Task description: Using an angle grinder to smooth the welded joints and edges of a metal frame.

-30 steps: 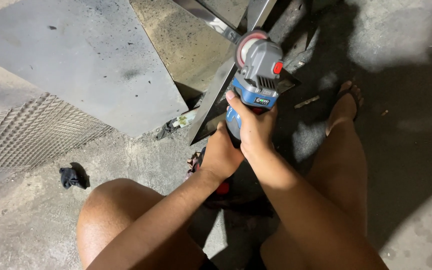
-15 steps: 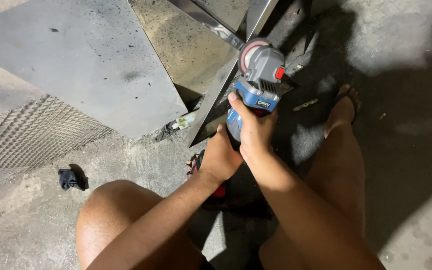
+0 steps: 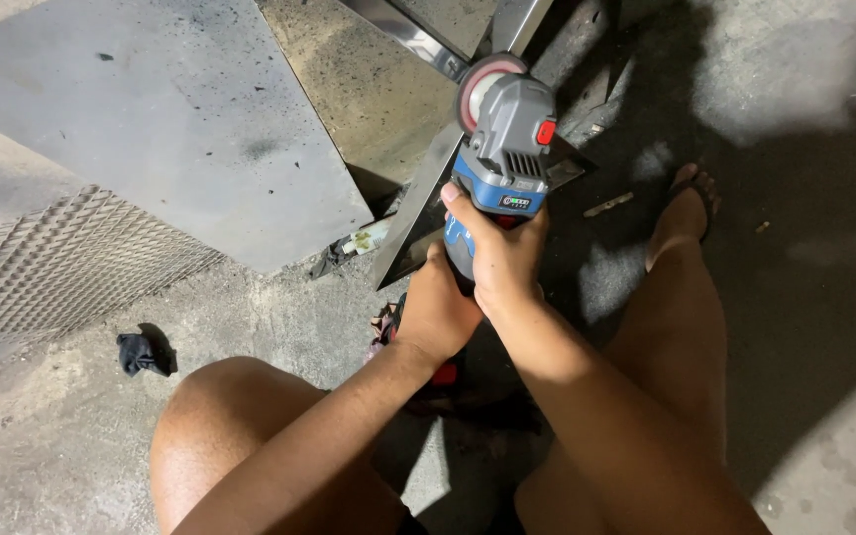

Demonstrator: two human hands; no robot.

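Both hands were clenched on a grey and blue angle grinder (image 3: pixel 503 149), held out over the concrete floor (image 3: pixel 42 456) between the person's bare knees. Right hand (image 3: pixel 500 253) wrapped the blue body from above, thumb lying along its left side; left hand (image 3: pixel 435 312) gripped lower down, at the rear of the tool, fingers hidden beneath it. The pinkish grinding disc (image 3: pixel 478 87) sat at the head of the tool, against or just above the edge of a narrow metal strip (image 3: pixel 426 203) that ran diagonally under the grinder; contact could not be judged. Compared with a second earlier, the grinder had shifted slightly forward and to the right along the strip, and its head had tilted so the red button (image 3: pixel 546 132) faced more to the right. Grips on the tool looked unchanged. A large grey metal sheet (image 3: pixel 151 119) lay to the left, with expanded mesh (image 3: pixel 61 263) beside it and a small dark rag (image 3: pixel 141 353) near the left knee, all in the same places. Right foot in a sandal (image 3: pixel 684 203) rested just right of the tool.
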